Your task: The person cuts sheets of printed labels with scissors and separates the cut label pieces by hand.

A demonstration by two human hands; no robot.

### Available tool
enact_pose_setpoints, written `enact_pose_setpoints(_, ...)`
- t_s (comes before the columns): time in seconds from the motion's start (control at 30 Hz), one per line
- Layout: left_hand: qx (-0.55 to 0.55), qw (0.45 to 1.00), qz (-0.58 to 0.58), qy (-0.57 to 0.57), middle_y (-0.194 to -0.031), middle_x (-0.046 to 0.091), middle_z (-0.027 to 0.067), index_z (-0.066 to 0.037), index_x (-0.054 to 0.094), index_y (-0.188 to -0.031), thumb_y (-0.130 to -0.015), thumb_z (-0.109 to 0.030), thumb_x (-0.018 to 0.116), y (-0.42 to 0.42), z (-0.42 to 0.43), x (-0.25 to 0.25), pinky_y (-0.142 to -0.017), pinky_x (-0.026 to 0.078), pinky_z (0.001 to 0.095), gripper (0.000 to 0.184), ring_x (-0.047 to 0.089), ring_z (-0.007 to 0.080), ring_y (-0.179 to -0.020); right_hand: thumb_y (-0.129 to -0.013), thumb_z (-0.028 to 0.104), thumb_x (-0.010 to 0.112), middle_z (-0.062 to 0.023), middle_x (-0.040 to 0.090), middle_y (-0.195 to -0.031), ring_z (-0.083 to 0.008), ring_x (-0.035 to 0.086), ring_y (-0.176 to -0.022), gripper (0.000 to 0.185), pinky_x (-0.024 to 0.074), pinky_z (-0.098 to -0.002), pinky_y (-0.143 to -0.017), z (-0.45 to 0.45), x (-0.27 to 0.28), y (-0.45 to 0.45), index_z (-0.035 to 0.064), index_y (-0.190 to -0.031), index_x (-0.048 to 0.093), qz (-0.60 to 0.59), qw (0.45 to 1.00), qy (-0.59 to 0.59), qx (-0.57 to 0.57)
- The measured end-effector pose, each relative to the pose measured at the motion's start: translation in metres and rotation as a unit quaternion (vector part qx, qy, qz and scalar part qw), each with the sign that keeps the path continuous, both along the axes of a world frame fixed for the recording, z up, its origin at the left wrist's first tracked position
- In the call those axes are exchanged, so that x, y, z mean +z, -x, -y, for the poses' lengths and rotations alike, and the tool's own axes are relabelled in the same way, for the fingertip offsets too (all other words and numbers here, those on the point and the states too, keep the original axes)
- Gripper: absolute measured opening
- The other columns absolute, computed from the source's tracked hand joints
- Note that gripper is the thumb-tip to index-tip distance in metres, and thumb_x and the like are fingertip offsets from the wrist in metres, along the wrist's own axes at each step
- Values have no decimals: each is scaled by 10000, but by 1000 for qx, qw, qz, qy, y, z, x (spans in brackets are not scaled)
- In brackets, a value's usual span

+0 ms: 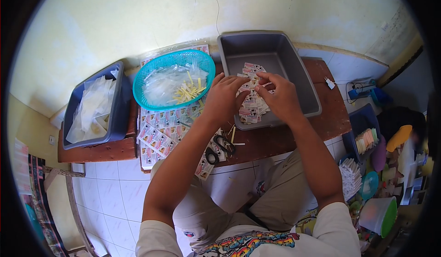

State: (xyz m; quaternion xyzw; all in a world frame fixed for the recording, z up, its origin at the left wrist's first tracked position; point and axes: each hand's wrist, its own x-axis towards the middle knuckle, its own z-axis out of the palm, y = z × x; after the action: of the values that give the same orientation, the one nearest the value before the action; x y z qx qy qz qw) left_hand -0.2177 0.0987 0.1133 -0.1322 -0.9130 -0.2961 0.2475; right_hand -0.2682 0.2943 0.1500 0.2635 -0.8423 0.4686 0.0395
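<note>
A heap of small printed paper labels point(251, 107) lies in the near part of a grey plastic tub point(301, 66). My left hand point(226, 96) reaches over the tub's left side, fingers stretched toward the labels and thumb apart. From the right, my right hand point(280, 96) comes to the same heap, with a gap between its thumb and forefinger. Labels show between the two hands; whether any single one is gripped is hard to make out. Black-handled scissors point(224, 144) rest on the bench, below my left forearm.
A turquoise basket point(138, 89) holds clear plastic bags and yellow strips. Printed label sheets point(158, 139) spread beneath it on the brown bench point(328, 114). Further left is a dark blue tub point(120, 114) with translucent sheets. Containers and a green-lidded bucket point(376, 215) crowd the right floor.
</note>
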Motion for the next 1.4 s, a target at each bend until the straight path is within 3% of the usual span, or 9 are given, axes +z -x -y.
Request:
enact_pose_setpoints(0.27,60,996,-43,-54,-1055,760,174,-55,720,-1187,-888,-63,771,-37,21,29,-867,571,448,304,739,364,-975,-890,93,774,-161,748,-1008,-259,757,-878,367,620,-361,-763,39,6,-30,6,-1242,722,-30,996,64,47)
enact_pose_setpoints(0.47,89,991,-40,-86,-1010,750,198,-18,723,-1107,-877,-46,758,-73,44,31,-802,586,459,234,735,391,-918,-900,59,761,-148,738,-1069,-233,764,-899,393,636,-334,-775,67,-4,-61,26,-1286,700,-46,992,58,102)
enact_pose_setpoints(0.67,126,985,17,-112,-1015,754,209,-12,737,-1094,-869,-41,763,-102,69,-3,-826,593,444,229,740,387,-934,-879,35,731,-194,692,-1062,-274,741,-756,426,592,-386,-753,92,-39,-81,-30,-1292,648,-48,984,31,168)
enact_pose_setpoints(0.73,126,985,28,-111,-1034,760,202,-8,740,-1115,-878,-41,759,-108,73,-15,-834,595,433,240,745,383,-940,-869,23,729,-219,668,-1113,-326,739,-867,452,590,-415,-817,98,-48,-86,-33,-1308,636,-10,986,-26,162)
enact_pose_setpoints(0.87,125,986,85,-73,-1088,759,197,7,729,-1148,-898,-61,737,-108,75,-36,-874,588,451,260,738,394,-974,-849,-2,725,-255,622,-1190,-404,697,-1037,499,571,-460,-897,107,-86,-83,-48,-1333,613,-46,984,-61,158)
enact_pose_setpoints(0.93,140,981,113,-69,-1127,749,197,5,726,-1155,-899,-62,722,-105,73,-46,-902,578,466,264,727,397,-1007,-830,-22,710,-289,573,-1277,-469,620,-1153,542,535,-486,-980,111,-97,-82,-57,-1358,592,-17,988,-73,134)
enact_pose_setpoints(1.07,126,983,125,-39,-1216,723,184,-4,726,-1157,-887,-44,682,-95,75,-70,-978,550,485,276,687,388,-1123,-822,-33,698,-296,552,-1332,-469,589,-1189,550,524,-498,-1002,116,-126,-69,-48,-1361,591,-82,984,-99,124)
enact_pose_setpoints(1.23,110,986,117,35,-1165,729,166,-5,732,-1103,-819,21,648,-84,72,-90,-987,549,473,297,669,376,-1143,-834,-4,691,-266,531,-1398,-465,527,-1255,521,518,-521,-1031,118,-137,-70,-27,-1348,607,-164,957,-222,85)
enact_pose_setpoints(1.4,116,978,156,80,-1105,733,152,-13,736,-1010,-773,39,625,-87,71,-96,-961,559,468,267,676,359,-1101,-845,11,688,-258,522,-1413,-459,547,-1231,485,526,-525,-1021,121,-131,-75,-19,-1323,616,-103,954,-269,88)
